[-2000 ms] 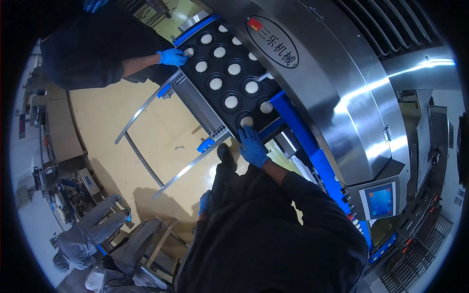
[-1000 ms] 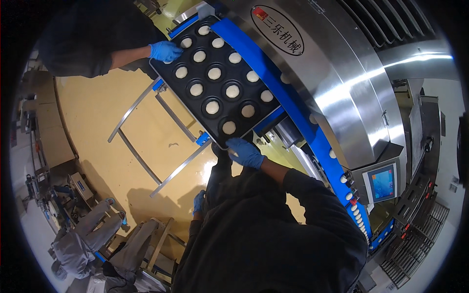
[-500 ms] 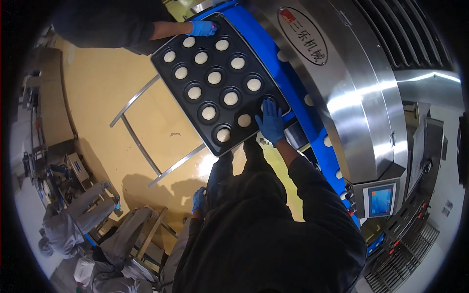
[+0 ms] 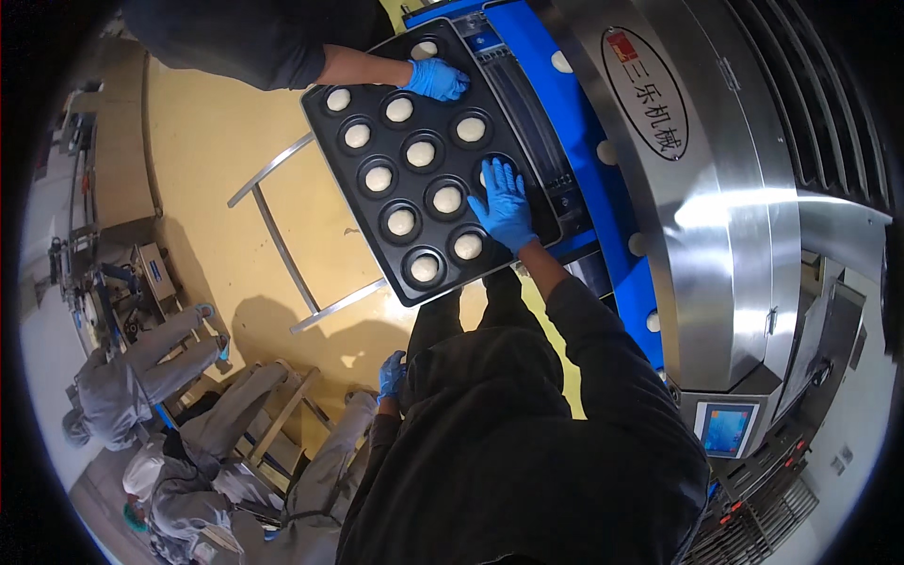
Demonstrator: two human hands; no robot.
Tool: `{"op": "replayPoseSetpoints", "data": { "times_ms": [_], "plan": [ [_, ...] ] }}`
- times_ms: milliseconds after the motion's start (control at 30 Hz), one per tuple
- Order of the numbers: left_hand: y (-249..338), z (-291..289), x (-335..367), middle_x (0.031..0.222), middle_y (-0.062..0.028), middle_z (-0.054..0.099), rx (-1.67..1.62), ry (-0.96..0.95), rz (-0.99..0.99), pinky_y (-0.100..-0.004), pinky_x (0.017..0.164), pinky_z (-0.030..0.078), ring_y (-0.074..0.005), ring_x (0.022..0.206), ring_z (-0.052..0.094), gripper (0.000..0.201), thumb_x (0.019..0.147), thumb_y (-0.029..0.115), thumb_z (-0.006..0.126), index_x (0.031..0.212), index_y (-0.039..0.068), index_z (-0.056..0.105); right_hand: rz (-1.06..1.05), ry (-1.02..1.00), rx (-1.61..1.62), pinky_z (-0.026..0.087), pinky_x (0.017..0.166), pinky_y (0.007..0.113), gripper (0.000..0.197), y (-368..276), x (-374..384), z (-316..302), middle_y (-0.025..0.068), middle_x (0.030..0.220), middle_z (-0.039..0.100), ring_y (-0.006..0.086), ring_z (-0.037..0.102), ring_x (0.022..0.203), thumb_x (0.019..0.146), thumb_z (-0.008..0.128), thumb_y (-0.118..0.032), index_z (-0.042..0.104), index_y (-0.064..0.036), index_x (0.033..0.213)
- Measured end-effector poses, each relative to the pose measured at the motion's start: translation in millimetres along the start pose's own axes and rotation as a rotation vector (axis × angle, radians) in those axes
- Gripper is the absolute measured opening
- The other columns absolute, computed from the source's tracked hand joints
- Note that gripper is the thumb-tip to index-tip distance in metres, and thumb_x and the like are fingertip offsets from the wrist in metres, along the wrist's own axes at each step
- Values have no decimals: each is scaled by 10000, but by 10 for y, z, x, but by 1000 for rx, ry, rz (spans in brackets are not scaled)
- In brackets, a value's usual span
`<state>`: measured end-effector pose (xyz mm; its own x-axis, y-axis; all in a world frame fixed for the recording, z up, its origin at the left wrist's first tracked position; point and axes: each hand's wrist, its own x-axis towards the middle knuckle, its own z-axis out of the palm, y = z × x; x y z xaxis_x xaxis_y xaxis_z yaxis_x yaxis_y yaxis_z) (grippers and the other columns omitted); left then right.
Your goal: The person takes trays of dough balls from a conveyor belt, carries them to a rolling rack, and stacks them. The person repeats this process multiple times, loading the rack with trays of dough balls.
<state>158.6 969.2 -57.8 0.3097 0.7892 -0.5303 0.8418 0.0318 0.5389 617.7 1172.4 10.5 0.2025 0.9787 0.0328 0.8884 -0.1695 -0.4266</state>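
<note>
My right hand (image 4: 505,202), in a blue glove, lies flat with fingers stretched over the right row of a black tray (image 4: 365,235). Its fingertips partly cover a pale dough ball (image 4: 485,173); the palm hides the cup at the near right corner. Several more dough balls (image 4: 446,199) sit in round cups in three rows. My left hand (image 4: 392,374), also gloved blue, hangs beside my left leg, fingers loosely extended, with nothing visible in it. Across the tray, another person's gloved hand (image 4: 438,79) rests over a cup of the same row.
A metal frame (image 4: 282,250) juts out left of the tray over the yellow floor. To the right, a blue conveyor belt (image 4: 572,108) carries dough balls beside a steel machine (image 4: 716,235) with a screen (image 4: 727,429). Other people in grey clothing (image 4: 155,377) are at lower left.
My right hand has moved from the near right cup to the cup beyond it. The other person's hand has moved from the far corner cup one cup nearer. The view has shifted slightly.
</note>
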Motion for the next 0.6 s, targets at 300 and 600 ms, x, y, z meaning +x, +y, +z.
{"op": "replayPoseSetpoints", "data": {
  "times_ms": [300, 600],
  "plan": [
    [214, -12, 117, 975, -141, 634, 37, -99, -149, -417, 794, 478, -342, 935, 592, 320, 752, 247, 618, 1040, 109, 595, 137, -144, 428, 447, 797, 394, 256, -69, -958, -131, 176, 926, 604, 341, 571, 872, 859, 546, -238, 604, -20, 981],
    [751, -1255, 1503, 842, -146, 655, -989, 368, -272, -254, 588, 475, -184, 681, 633, 325, 920, 284, 464, 1067, 24, 594, 744, -299, 1089, 469, 730, 337, 270, -363, -1709, 299, 109, 935, 617, 203, 606, 824, 865, 541, -250, 600, -20, 992]
  ]
}}
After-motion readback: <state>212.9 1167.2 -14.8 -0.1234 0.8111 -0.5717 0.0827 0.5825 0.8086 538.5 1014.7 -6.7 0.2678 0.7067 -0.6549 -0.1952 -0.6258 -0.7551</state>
